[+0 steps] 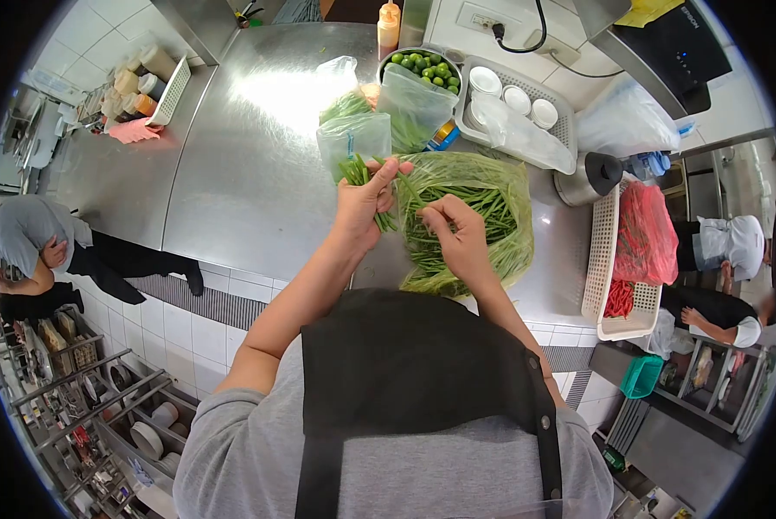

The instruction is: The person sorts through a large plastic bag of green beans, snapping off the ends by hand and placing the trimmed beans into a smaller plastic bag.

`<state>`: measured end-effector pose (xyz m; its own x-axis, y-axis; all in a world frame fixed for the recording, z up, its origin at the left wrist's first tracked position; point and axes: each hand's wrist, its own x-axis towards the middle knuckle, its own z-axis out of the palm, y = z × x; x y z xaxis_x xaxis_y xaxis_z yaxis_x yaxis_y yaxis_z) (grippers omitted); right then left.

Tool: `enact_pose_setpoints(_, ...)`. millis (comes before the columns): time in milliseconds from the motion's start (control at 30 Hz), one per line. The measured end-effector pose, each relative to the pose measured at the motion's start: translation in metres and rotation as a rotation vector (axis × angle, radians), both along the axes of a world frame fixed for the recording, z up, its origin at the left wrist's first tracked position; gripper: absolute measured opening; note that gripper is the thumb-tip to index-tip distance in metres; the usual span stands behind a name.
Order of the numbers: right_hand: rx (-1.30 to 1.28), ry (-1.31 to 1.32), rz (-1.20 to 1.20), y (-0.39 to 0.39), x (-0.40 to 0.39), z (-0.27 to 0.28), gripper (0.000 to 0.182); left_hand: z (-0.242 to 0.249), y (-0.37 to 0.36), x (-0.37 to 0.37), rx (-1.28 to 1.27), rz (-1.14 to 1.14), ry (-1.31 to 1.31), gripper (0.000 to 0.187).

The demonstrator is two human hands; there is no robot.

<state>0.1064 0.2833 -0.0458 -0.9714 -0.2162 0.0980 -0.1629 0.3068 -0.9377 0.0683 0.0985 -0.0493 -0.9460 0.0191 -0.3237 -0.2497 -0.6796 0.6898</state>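
Observation:
My left hand [366, 203] is closed around a small bunch of cut green beans [354, 170], held over the metal counter. Just right of it, my right hand [459, 232] is pinched, with a thin green bean seeming to run between its fingertips and my left fingers. Below my right hand lies an open, yellowish clear plastic bag [516, 246] full of long green beans [474, 206]. Beyond my left hand stands a small clear bag [358, 134], and another clear bag [414, 108] with green pieces is beside it.
A bowl of green limes [423, 65], a sauce bottle [389, 30] and a basket of white containers [565, 108] line the back. At right are a metal pitcher [583, 180] and a basket [602, 259] with red chillies [620, 298]. Other people stand at both sides.

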Motion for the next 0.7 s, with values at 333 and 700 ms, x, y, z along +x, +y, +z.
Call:
enact_pose_setpoints(333,-0.08,0.112,-0.229,0.03,-0.026,0.016,0.011,-0.017,-0.012,-0.005,0.258,-0.102,-0.197,0.016)
enact_pose_setpoints(700,0.559,0.251,0.081,-0.005,-0.023,-0.045,0.024,-0.034,-0.006,0.0,0.484,-0.112,-0.363,0.037)
